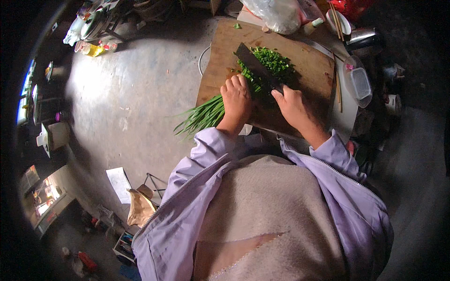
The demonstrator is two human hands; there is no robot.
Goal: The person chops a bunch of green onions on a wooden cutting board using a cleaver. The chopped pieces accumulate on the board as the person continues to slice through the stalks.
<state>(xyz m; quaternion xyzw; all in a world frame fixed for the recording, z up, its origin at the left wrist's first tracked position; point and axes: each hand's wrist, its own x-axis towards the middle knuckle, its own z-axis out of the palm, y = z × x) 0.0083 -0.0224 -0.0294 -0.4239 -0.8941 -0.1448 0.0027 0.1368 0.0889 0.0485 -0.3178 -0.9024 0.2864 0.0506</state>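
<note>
On a wooden cutting board (309, 66) lies a bundle of long green stalks (205, 116), which look like Chinese chives. My left hand (237, 95) presses down on this bundle, fingers curled, and the leafy ends hang past the board's left edge. My right hand (293, 107) grips the handle of a broad dark cleaver (256, 65). The blade stands just right of my left fingers, at the cut ends of the stalks. Beyond the blade is a heap of chopped greens (276, 61). The blade's lower edge is hidden.
A clear plastic bag (274, 14) and a white bowl with chopsticks (338, 23) are behind the board. At its right are a clear plastic container (358, 82) and loose chopsticks (338, 87). A bottle of yellow liquid (89, 49) lies at the far left, above the concrete floor (140, 91).
</note>
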